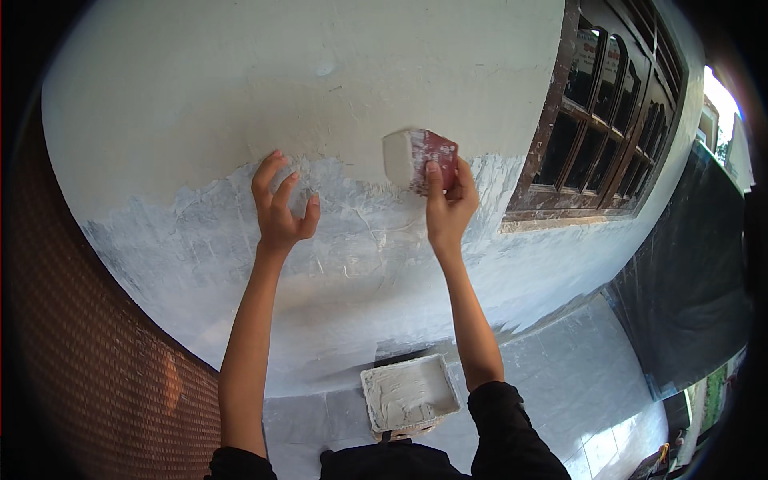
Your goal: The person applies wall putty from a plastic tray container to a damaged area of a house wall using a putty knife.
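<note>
Dark sleeves [504, 432] frame the bottom edge, and just beyond them, below and between both forearms, sits a square tray [410, 394] of grey-white plaster paste on the tiled floor [560, 376]. Farther out, the left hand [282, 206] rests on the wall [320, 80] with fingers spread and slightly curled, holding nothing. Level with it and to its right, the right hand [448, 204] grips a red-backed plastering scraper [420, 158], thumb along its back, blade loaded with white paste and pressed where wet grey skim meets the dry pale surface above. Right of that hand stands a dark wooden window frame [592, 120].

Judging by the load on the blade, a steep tilt could drop paste onto the forearm or floor, and a stroke drifting right might smear the window frame. The left palm sits on damp-looking skim and could mar it.

I cannot tell how wet the coat is; the scraper's working face is hidden against the wall, and the tray's near edge is cut off by clothing.
</note>
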{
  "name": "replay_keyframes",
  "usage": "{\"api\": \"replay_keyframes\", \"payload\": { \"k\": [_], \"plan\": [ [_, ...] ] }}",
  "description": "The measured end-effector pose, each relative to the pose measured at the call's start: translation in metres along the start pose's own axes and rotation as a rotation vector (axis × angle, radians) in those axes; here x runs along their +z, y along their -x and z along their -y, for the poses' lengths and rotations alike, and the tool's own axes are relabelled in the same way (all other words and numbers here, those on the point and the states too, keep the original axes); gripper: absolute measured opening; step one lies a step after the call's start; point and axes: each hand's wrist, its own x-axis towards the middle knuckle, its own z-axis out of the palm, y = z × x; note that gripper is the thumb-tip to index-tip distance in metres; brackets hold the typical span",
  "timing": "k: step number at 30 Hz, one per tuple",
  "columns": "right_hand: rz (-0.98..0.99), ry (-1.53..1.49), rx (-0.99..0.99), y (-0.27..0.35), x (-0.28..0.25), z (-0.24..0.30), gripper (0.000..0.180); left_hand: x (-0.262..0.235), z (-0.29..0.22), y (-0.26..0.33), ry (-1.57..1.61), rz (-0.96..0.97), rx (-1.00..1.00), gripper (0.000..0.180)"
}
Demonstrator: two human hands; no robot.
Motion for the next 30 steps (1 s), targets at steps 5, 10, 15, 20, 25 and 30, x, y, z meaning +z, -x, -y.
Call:
{"api": "replay_keyframes", "payload": {
  "k": [5, 10, 15, 20, 25, 30],
  "plan": [
    [-0.164, -0.028, -0.065, -0.054, -0.085, -0.014, 0.019, -0.001, 0.001, -0.001, 0.007, 0.009, 0.001, 0.046],
    [-0.18, -0.239, 0.058, -0.069, -0.086, 0.0, 0.018, -0.001, 0.001, -0.001, -0.004, 0.03, 0.006, 0.046],
    [-0.075, -0.169, 0.135, -0.078, -0.077, -0.021, 0.027, -0.002, 0.001, -0.002, -0.003, 0.025, 0.017, 0.046],
    [-0.16, -0.156, 0.113, -0.093, -0.118, -0.014, 0.027, -0.002, -0.002, -0.004, -0.003, 0.038, 0.018, 0.046],
    [0.055, -0.058, 0.123, -0.09, -0.1, -0.032, 0.033, -0.002, 0.0, -0.003, -0.008, 0.025, 0.009, 0.046],
    [-0.116, -0.056, 0.064, -0.094, -0.136, -0.024, 0.023, 0.001, -0.003, -0.003, -0.014, 0.048, 0.006, 0.046]
  ]
}}
